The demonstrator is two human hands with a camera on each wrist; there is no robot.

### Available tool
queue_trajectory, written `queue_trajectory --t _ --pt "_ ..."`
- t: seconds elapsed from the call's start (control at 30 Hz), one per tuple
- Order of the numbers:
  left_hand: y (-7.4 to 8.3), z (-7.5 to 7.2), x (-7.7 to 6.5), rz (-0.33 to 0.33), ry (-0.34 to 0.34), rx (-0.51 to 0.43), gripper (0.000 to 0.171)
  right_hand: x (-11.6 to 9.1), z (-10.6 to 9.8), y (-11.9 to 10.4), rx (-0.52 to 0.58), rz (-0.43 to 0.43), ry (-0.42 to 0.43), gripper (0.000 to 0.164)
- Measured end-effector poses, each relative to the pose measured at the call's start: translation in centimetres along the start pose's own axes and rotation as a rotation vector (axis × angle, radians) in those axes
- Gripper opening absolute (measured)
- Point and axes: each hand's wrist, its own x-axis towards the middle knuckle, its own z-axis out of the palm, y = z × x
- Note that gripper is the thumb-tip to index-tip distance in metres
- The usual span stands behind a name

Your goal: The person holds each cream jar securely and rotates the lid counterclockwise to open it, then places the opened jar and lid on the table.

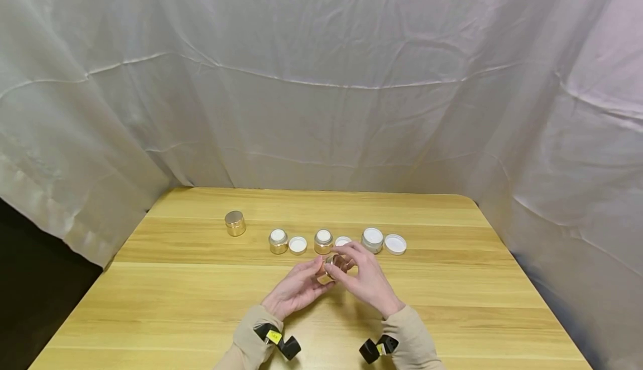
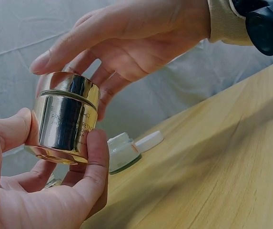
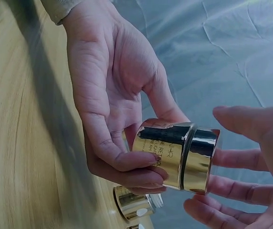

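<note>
My left hand (image 1: 300, 290) grips a shiny gold jar (image 2: 65, 126) by its body, thumb on one side and fingers on the other. Dark lettering runs across the jar's side. Its gold lid (image 3: 202, 160) sits on top, with a dark line between lid and body. Around that lid spreads my right hand (image 1: 369, 280), its fingertips close at the rim. The right thumb stands slightly off the lid in the right wrist view. Both hands hold the jar tilted above the table, in front of the row of opened jars.
Behind the hands stand two opened gold jars (image 1: 278, 243) (image 1: 324, 243) and an opened pale jar (image 1: 372, 241). Upturned lids (image 1: 298, 245) (image 1: 344, 241) (image 1: 396, 244) lie beside them. A closed gold jar (image 1: 235, 224) stands farther left on the wooden table (image 1: 176, 292). Grey curtains (image 1: 321, 124) surround the table.
</note>
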Motion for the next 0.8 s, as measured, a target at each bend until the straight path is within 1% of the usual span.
queue_trajectory --t 0.1,0.17,0.27,0.4,0.47,0.53,0.7,0.8 --pt "0.02 0.03 0.01 0.000 0.011 0.002 0.019 0.01 0.03 -0.07 0.002 0.028 0.010 0.037" --pt "0.02 0.02 0.02 -0.001 0.016 0.005 0.019 0.02 0.03 -0.09 0.010 0.029 0.006 0.035" --pt "-0.01 -0.04 0.06 -0.001 0.013 0.014 0.019 0.00 -0.04 -0.10 -0.003 -0.001 -0.008 0.034" --pt "-0.06 -0.17 0.09 -0.002 0.004 0.020 0.022 -0.03 -0.10 -0.03 -0.041 -0.058 -0.019 0.035" --pt "-0.06 -0.20 0.10 -0.002 -0.001 0.016 0.022 -0.04 -0.07 0.00 -0.042 -0.061 -0.020 0.036" --pt "-0.06 -0.21 0.09 -0.001 -0.002 0.011 0.022 -0.03 -0.03 0.00 -0.036 -0.040 -0.014 0.036" --pt "-0.08 -0.19 0.06 -0.004 -0.011 0.013 0.022 0.06 0.05 -0.12 -0.019 0.045 0.014 0.034" --pt "-0.09 -0.16 0.04 -0.005 -0.016 0.021 0.022 0.11 0.09 -0.18 -0.020 0.068 0.027 0.032"
